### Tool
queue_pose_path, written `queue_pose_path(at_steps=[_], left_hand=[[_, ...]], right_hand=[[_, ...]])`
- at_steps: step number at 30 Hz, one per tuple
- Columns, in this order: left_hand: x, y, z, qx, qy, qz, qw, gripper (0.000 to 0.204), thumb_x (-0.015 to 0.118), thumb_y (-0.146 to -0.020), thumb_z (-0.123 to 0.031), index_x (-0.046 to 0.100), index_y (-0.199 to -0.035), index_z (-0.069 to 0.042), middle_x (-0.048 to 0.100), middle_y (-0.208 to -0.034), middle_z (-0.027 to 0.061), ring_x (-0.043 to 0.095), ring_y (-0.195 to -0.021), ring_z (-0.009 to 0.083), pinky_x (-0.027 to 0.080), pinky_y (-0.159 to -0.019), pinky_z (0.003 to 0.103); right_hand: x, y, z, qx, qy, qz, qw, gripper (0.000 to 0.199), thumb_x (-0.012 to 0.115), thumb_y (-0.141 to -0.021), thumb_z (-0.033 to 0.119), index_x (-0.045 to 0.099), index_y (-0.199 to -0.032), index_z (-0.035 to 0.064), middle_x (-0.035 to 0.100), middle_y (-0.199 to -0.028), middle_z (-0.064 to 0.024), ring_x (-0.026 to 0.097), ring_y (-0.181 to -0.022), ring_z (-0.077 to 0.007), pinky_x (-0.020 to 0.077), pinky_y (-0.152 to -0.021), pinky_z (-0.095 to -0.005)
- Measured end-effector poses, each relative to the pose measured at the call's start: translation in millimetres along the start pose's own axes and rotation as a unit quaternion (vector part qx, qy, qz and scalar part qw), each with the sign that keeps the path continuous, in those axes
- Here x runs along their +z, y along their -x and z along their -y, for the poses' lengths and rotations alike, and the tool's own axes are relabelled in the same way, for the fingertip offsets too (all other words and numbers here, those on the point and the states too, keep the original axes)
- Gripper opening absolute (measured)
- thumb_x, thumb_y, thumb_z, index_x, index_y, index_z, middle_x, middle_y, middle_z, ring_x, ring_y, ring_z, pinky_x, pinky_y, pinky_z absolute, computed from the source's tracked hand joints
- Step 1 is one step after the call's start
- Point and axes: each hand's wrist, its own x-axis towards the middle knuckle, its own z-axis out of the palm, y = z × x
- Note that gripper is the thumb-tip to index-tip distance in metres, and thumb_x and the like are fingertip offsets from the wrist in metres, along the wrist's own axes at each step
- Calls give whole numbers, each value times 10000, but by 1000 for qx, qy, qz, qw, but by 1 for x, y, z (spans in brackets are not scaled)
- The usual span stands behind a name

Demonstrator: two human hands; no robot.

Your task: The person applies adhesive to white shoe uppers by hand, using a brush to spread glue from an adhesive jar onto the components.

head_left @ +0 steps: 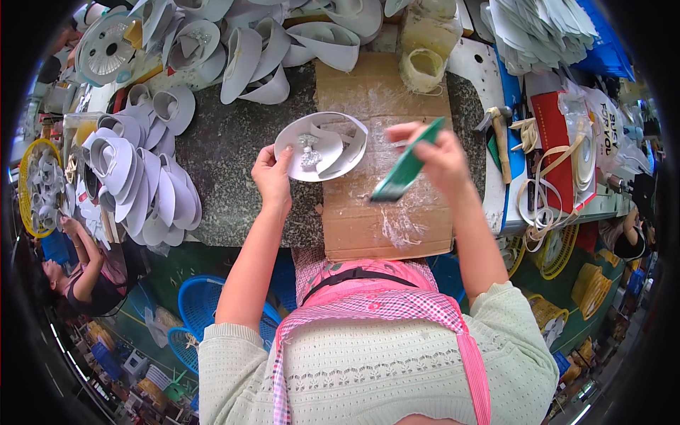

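Note:
Between the thumb and fingers of my left hand (273,175) is a white shoe upper (347,163), curved into a loop, with a silvery bow (308,152) showing inside it. It is held up over the seam between the dark worktop and the cardboard. To its right, my right hand (440,157) grips a green brush (407,164), tilted so its dark lower end points down and left. That end is apart from the upper and blurred. A cardboard sheet (386,234), smeared with whitish residue, lies beneath both hands.
White shoe uppers pile at the left (131,180) and along the back (258,60). A glue-crusted pot (425,69) stands behind the cardboard. A hammer (500,142) and tape rolls (582,170) lie right. Blue baskets (205,301) sit below. Another person (88,276) works at far left.

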Motion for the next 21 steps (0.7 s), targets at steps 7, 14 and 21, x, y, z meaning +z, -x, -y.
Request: queue_pose_path(at_steps=[7,14,21], left_hand=[[-14,2,13,-31,-25,6,999,132,621,-795,-116,575,-848,-5,575,-741,1,500,-639,54,395,-575,198],[-18,15,3,-22,-27,79,996,296,621,-803,-266,566,-934,-7,584,-769,8,519,-651,76,427,-599,231],[-18,12,3,80,-151,48,984,179,628,-772,-157,602,-860,-4,605,-708,21,536,-623,78,434,-556,246]], right_hand=[[55,-13,-80,176,-30,-16,984,252,603,-799,171,587,-962,-21,539,-1132,-89,528,-932,-121,408,-840,-297],[88,-12,-98,81,82,124,986,364,610,-796,172,547,-1107,-7,503,-1198,-93,438,-1124,-147,344,-941,-313],[52,-11,-70,120,14,37,992,290,584,-807,239,616,-961,-5,630,-862,-95,600,-710,-139,468,-704,-258]])
